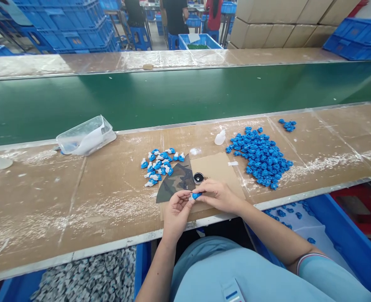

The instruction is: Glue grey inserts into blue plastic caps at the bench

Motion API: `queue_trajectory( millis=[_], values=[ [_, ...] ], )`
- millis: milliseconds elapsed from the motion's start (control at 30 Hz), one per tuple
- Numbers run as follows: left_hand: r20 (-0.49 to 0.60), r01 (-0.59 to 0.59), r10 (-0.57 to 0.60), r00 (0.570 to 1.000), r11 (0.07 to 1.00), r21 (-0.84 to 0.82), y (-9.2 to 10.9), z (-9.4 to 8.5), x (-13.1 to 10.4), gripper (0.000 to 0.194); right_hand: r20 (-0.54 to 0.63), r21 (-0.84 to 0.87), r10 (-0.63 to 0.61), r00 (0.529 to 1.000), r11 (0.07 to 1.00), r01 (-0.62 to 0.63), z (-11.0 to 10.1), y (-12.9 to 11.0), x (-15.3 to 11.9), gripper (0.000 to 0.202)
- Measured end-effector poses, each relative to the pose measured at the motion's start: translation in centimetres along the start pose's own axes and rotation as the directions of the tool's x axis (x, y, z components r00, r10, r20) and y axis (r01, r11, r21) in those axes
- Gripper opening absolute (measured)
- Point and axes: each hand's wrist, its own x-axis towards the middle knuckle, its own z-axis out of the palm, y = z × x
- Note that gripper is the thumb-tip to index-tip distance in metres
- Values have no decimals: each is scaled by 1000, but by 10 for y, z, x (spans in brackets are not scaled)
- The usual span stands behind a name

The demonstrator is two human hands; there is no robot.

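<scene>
A small blue piece [196, 195] with a whitish part [191, 198] at its left is held between my two hands, over the front of a cardboard sheet [217, 165]. My left hand [179, 209] pinches the whitish end. The fingers of my right hand [218, 195] close on the blue end. Just beyond my fingers stands a small round black container [198, 178], beside a camouflage cloth piece [176, 182]. Left of it lie several blue-and-white pieces [160, 165]. A large pile of blue pieces [261, 157] is to the right, near a small white bottle [220, 137].
A clear plastic tray [86, 136] sits at the left by the green belt [173, 94]. Below the table edge are a bin of grey pieces [91, 277] and a blue bin [346, 239]. Blue crates, cartons [276, 25] and seated people [175, 16] are beyond.
</scene>
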Motion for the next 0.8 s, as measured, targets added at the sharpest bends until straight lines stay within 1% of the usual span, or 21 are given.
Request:
queue_trajectory(
  millis=[167,267,433,533,600,667,700,733,800],
  values=[
    [18,-29,29,999,999,23,-2,0,-3,30,80,-16,-7,997,1000,8,-6,4,2,20],
    [22,-8,7,1000,1000,21,0,-1,-4,32,110,30,-1,994,1000,-2,-7,8,1,21],
    [14,36,-36,999,999,11,3,-2,-4,33,-1,156,72,997,985,-71,9,17,-6,29],
    [0,20,-20,1000,999,30,3,1,-5,32,-58,185,94,994,979,-82,17,16,-10,27],
    [-11,-6,6,1000,999,52,4,1,-6,31,-89,166,82,993,984,-66,16,14,-12,25],
    [-54,-58,64,996,993,99,6,-2,-4,29,-122,125,69,990,991,-53,9,13,-16,26],
    [-94,-89,103,990,986,141,8,-6,-2,28,-147,99,72,986,993,-58,4,13,-17,27],
    [-146,-119,149,978,974,194,11,-12,2,27,-179,69,85,980,995,-74,-2,14,-20,27],
    [-258,-162,242,935,941,296,18,-26,14,25,-252,4,118,961,993,-121,-13,17,-24,23]
  ],
)
